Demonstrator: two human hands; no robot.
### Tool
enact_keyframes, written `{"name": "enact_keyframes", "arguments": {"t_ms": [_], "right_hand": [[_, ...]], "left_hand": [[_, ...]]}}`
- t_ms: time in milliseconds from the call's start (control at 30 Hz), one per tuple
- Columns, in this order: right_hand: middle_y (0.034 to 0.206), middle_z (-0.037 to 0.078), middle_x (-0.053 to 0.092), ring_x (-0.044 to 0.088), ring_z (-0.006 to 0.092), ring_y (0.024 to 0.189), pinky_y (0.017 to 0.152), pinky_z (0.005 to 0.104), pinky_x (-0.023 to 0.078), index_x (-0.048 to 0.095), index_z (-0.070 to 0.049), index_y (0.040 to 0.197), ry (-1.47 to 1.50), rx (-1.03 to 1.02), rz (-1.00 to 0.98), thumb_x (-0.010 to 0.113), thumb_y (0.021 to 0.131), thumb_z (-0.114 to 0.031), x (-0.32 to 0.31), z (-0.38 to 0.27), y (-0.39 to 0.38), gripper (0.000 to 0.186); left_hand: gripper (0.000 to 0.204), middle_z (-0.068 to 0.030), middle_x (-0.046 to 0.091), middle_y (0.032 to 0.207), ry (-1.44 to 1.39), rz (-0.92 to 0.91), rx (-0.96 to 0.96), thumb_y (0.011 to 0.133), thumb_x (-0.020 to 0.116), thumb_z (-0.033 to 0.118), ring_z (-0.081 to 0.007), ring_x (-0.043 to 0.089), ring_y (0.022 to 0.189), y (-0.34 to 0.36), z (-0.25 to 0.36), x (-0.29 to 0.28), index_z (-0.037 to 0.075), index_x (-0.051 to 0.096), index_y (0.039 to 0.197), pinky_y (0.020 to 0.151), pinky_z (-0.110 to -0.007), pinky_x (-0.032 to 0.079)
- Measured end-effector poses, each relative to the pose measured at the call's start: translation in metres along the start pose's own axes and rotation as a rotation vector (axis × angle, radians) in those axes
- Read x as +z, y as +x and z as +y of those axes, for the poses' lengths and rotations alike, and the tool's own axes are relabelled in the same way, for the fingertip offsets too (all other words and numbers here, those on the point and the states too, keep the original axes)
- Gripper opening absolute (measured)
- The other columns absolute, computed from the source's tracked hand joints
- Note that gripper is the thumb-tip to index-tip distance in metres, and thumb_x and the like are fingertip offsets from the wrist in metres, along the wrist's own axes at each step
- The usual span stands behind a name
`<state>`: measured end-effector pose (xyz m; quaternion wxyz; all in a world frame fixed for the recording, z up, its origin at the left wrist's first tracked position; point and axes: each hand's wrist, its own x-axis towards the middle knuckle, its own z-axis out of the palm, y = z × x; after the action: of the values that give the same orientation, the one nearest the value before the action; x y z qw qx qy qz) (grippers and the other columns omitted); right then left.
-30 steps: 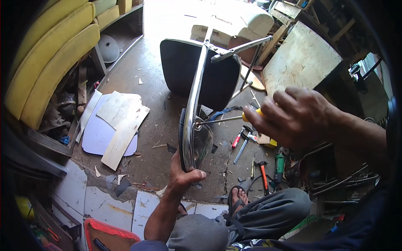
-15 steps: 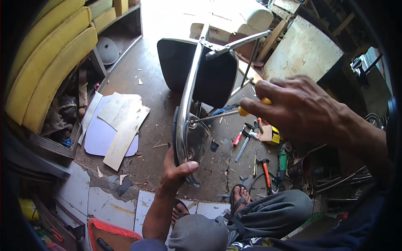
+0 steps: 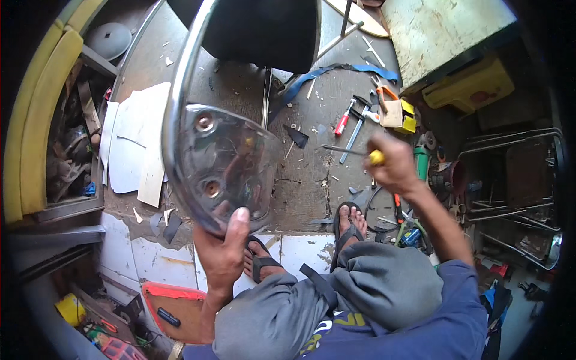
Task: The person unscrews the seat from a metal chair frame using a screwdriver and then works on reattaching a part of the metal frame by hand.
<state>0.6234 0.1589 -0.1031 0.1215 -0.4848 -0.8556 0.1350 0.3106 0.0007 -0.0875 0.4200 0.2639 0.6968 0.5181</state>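
A chair with a chrome tube frame (image 3: 174, 123) and a dark seat (image 3: 264, 33) lies tipped over in front of me. At its near end is a shiny, see-through-looking panel (image 3: 240, 165) with two round screw holes, each with something seated in it. My left hand (image 3: 221, 255) grips the lower edge of this chair end, thumb on top. My right hand (image 3: 393, 165) is closed around the yellow handle of a screwdriver (image 3: 345, 149). Its shaft points left toward the panel, and the tip is apart from it.
A bar clamp (image 3: 354, 126), a yellow-and-black tool (image 3: 408, 117) and a green angle grinder (image 3: 422, 161) lie to the right. Pale board pieces (image 3: 141, 135) lie at left. Metal chair frames (image 3: 510, 204) stand at far right. A red-edged panel (image 3: 174, 292) is lower left.
The screwdriver has come away from the upper screw hole, and my right hand has drawn back, lower. The chair end has turned so its panel faces me more. My view has tilted downward.
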Motion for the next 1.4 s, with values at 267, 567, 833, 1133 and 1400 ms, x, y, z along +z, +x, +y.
{"name": "enact_keyframes", "arguments": {"t_ms": [267,567,833,1133,1400], "right_hand": [[0.090,0.010,0.072,0.071,0.0311,0.083,0.072,0.0444,0.054,0.068,-0.014,0.104,0.295,-0.032,0.019,0.074,0.076,-0.015,0.245,0.013,-0.036,0.028],[0.089,0.006,0.070,0.069,0.0272,0.082,0.072,0.0434,0.049,0.070,-0.014,0.103,0.218,-0.183,0.000,0.075,0.075,-0.015,0.250,0.025,-0.037,0.028],[0.083,0.013,0.072,0.071,0.0267,0.074,0.065,0.0387,0.053,0.075,-0.007,0.098,0.571,0.003,0.019,0.075,0.086,-0.016,0.215,0.016,-0.052,0.015],[0.084,0.008,0.074,0.067,0.0191,0.071,0.066,0.0325,0.051,0.078,-0.008,0.108,1.025,-0.482,-0.010,0.083,0.081,-0.011,0.033,-0.102,0.009,0.028],[0.083,0.008,0.072,0.067,0.0231,0.069,0.062,0.0368,0.051,0.075,-0.010,0.117,0.937,-0.522,-0.019,0.082,0.079,-0.009,0.013,-0.131,0.013,0.039]], "left_hand": [[0.029,-0.0089,0.071,0.098,0.058,0.162,0.209,0.093,0.072,0.018,-0.0169,0.065,0.091,0.004,0.000,-0.001,-0.008,0.072,0.105,0.084,-0.030,0.050],[0.054,-0.0123,0.067,0.118,-0.042,0.037,0.092,0.089,0.082,0.018,-0.0181,0.064,0.103,-0.011,-0.003,-0.008,-0.010,0.056,0.127,0.093,-0.031,0.050],[0.050,-0.0145,0.071,0.080,0.520,0.013,0.169,0.103,0.060,0.040,-0.0168,0.068,0.078,-0.024,0.012,-0.025,-0.008,0.070,0.098,0.075,-0.031,0.053],[0.035,-0.0140,0.075,0.100,-0.213,-0.460,0.039,0.100,0.067,0.012,-0.0178,0.073,0.084,-0.041,0.034,0.008,-0.002,0.058,0.130,0.078,-0.031,0.059],[0.020,-0.0116,0.074,0.097,-0.538,-0.389,-0.122,0.096,0.071,0.007,-0.0186,0.073,0.086,-0.028,0.021,0.004,0.000,0.063,0.113,0.078,-0.030,0.060]]}}
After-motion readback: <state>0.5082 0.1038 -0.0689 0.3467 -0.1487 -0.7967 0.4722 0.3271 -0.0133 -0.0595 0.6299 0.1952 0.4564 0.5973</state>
